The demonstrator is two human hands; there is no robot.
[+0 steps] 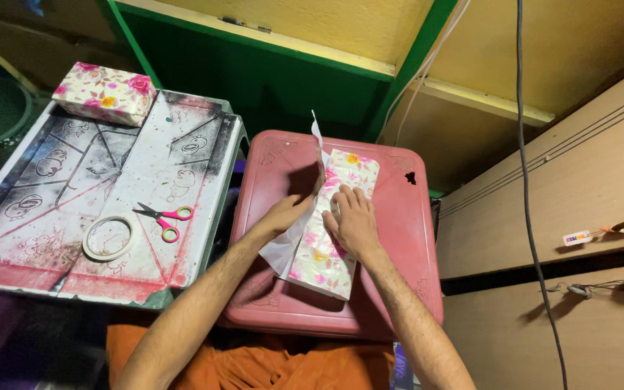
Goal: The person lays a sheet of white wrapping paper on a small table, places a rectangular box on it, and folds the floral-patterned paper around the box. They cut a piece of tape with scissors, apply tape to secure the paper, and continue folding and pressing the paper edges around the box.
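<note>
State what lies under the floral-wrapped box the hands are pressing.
The floral-wrapped box rests on a pink plastic stool top; white paper sticks out beneath its left edge. The surface directly underneath is covered.

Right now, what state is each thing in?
Floral box: half wrapped, lying flat on the red stool.
Paper flap: lifted up by the left hand.
Right hand: pressing flat on the box.
Scissors: closed, lying flat.
Tape roll: lying flat.
Second box: fully wrapped.

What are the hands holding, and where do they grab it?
The left hand pinches the loose white edge of the floral wrapping paper, lifting it up. The right hand presses flat on top of the half-wrapped box.
</note>
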